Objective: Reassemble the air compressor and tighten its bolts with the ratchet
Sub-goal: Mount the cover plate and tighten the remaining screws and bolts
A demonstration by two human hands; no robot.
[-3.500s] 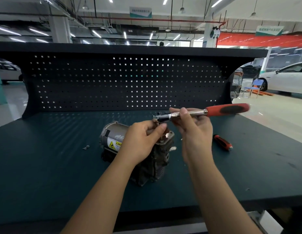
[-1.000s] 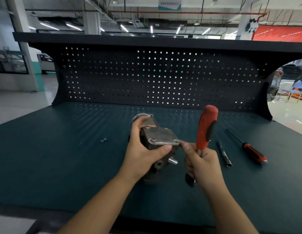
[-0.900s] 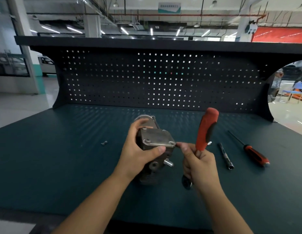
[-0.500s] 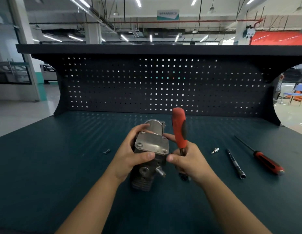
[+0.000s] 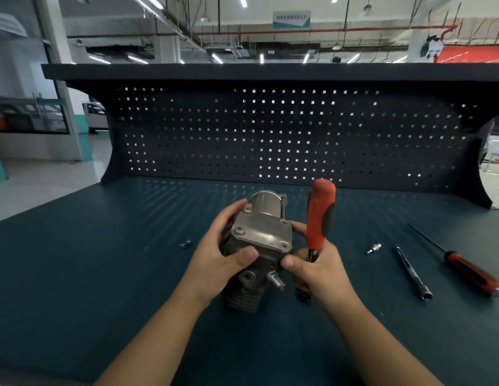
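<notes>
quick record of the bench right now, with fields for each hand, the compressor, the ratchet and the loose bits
left hand: grips the left side of the air compressor
right hand: holds the ratchet, thumb and forefinger at the cover plate
air compressor: stands on the workbench, between both hands
ratchet: near upright, red handle up, head down beside the compressor
cover plate: on top of the compressor; bolt tightness cannot be told
loose, right: small fitting, extension bar, screwdriver, lying apart
loose, left: small screw
</notes>
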